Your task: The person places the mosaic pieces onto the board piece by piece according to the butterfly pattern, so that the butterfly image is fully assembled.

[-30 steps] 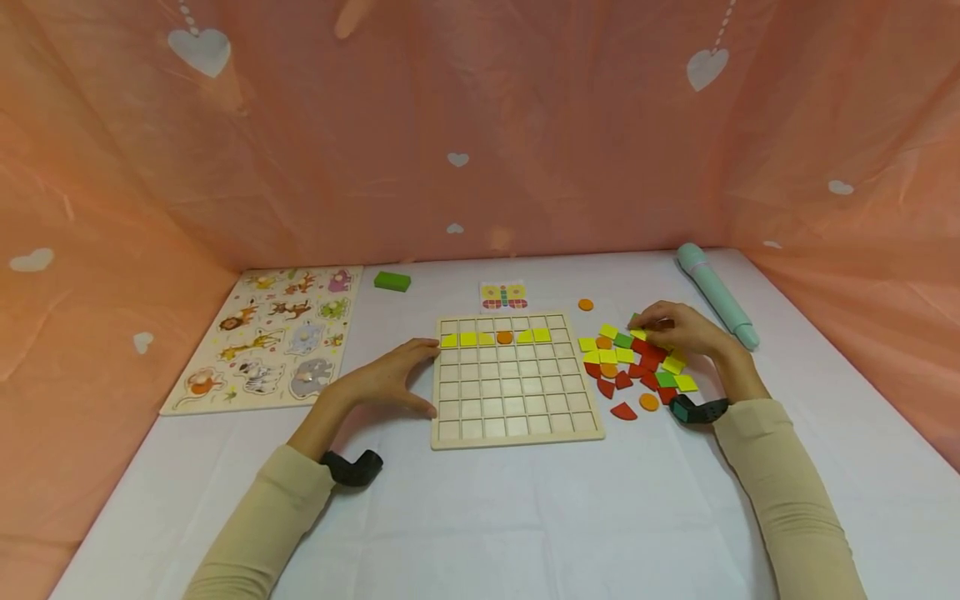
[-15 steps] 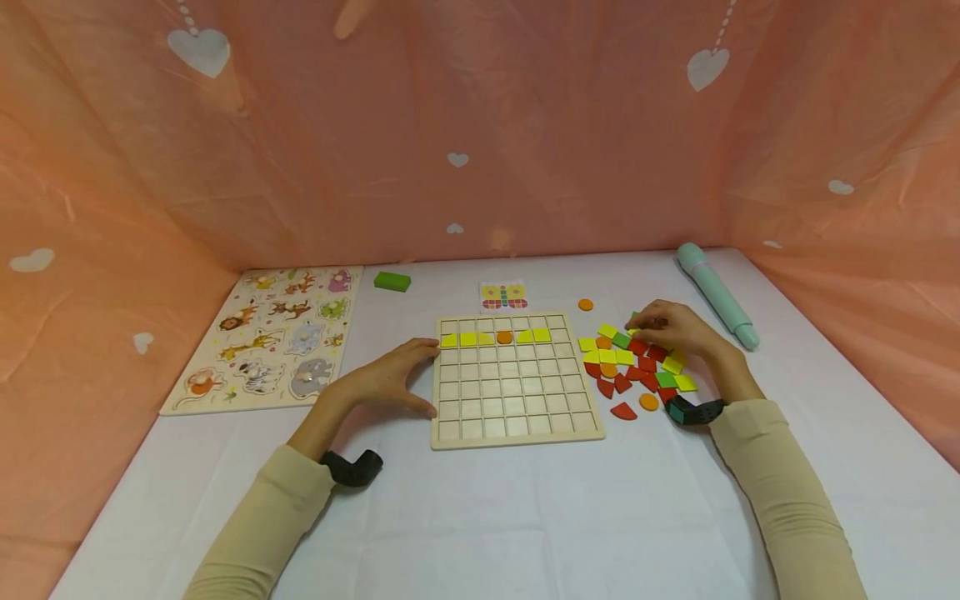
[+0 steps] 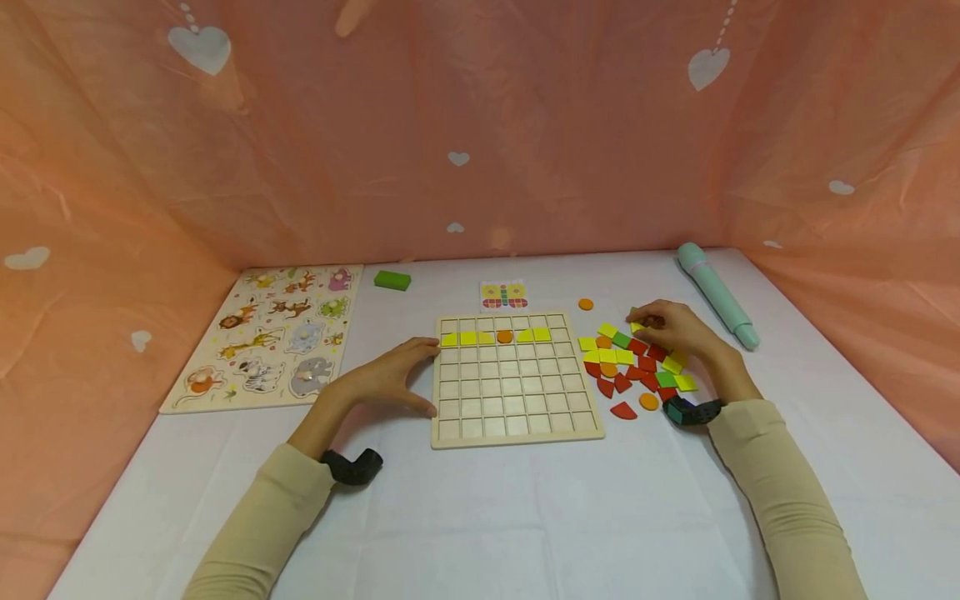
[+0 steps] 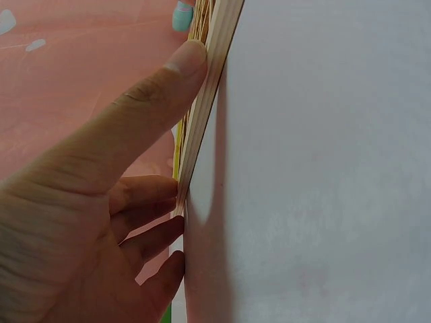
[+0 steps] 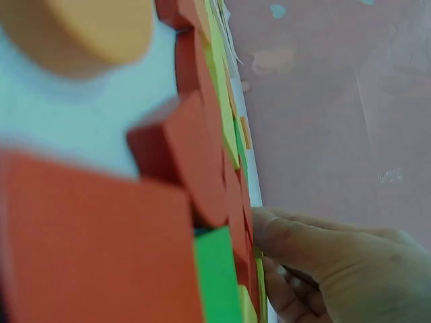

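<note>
A wooden grid board (image 3: 517,387) lies in mid-table, with a row of yellow tiles (image 3: 468,339) and one orange disc (image 3: 505,337) in its second row. My left hand (image 3: 386,379) touches the board's left edge with spread thumb and fingers; the left wrist view shows the thumb (image 4: 138,111) against that edge. To the right is a loose pile of yellow, red, green and orange pieces (image 3: 647,363). At the pile's far side my right hand (image 3: 678,329) has curled fingers by a yellow tile (image 3: 636,327) and a green piece. Whether it pinches either is hidden.
A butterfly pattern card (image 3: 504,297) lies behind the board, with a green block (image 3: 392,281) to its left. An animal puzzle board (image 3: 262,342) is at far left. A mint-green cylinder (image 3: 717,296) lies at back right. A pink curtain (image 3: 585,150) encloses the table.
My right hand has shifted slightly left at the far side of the pile, and some pieces beneath it moved a little. My left hand stays at the board's edge.
</note>
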Demonstrator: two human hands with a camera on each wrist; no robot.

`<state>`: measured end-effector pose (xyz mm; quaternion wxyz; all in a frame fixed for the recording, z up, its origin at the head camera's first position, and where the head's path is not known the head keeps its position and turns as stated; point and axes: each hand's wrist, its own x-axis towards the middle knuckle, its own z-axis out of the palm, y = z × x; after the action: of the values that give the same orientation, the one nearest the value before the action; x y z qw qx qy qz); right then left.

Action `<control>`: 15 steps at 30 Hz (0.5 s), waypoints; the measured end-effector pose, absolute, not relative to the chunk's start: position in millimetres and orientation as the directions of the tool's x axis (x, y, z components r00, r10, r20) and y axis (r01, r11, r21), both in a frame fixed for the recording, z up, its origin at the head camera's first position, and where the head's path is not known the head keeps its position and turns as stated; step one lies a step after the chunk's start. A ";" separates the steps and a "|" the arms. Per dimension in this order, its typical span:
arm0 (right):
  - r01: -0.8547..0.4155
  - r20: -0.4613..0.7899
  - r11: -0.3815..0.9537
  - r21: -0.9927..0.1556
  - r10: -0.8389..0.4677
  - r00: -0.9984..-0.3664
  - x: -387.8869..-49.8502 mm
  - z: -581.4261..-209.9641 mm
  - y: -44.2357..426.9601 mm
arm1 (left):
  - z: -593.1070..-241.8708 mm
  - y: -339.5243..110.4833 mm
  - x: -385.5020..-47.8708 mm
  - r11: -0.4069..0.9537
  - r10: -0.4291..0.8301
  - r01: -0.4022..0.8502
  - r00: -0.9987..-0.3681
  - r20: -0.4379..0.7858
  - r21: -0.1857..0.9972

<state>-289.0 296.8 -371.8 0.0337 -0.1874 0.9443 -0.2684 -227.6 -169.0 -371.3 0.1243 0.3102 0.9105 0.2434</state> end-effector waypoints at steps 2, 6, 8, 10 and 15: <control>-0.314 0.027 0.795 -0.519 -0.352 -0.936 -289.3 -370.2 293.9 | -371.1 -169.0 -227.6 0.690 0.626 0.504 -0.776 -0.077 0.520; -0.310 0.075 0.788 -0.532 -0.320 -0.944 -289.0 -361.5 281.0 | -371.4 -168.8 -227.9 0.691 0.626 0.503 -0.776 -0.081 0.519; -0.332 0.132 0.768 -0.547 -0.313 -0.941 -288.8 -355.2 270.5 | -371.6 -168.8 -228.0 0.691 0.626 0.503 -0.776 -0.081 0.520; -0.356 0.182 0.740 -0.571 -0.309 -0.934 -288.1 -348.3 257.2 | -371.7 -168.9 -228.0 0.690 0.626 0.504 -0.775 -0.080 0.520; -0.384 0.225 0.672 -0.633 -0.315 -0.922 -283.7 -338.3 219.1 | -371.6 -168.5 -227.9 0.690 0.624 0.501 -0.777 -0.079 0.522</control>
<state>-283.7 219.1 -338.3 -0.0484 -0.1915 0.9131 -0.3568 -227.9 -168.5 -371.6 0.1259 0.3090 0.9107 0.2437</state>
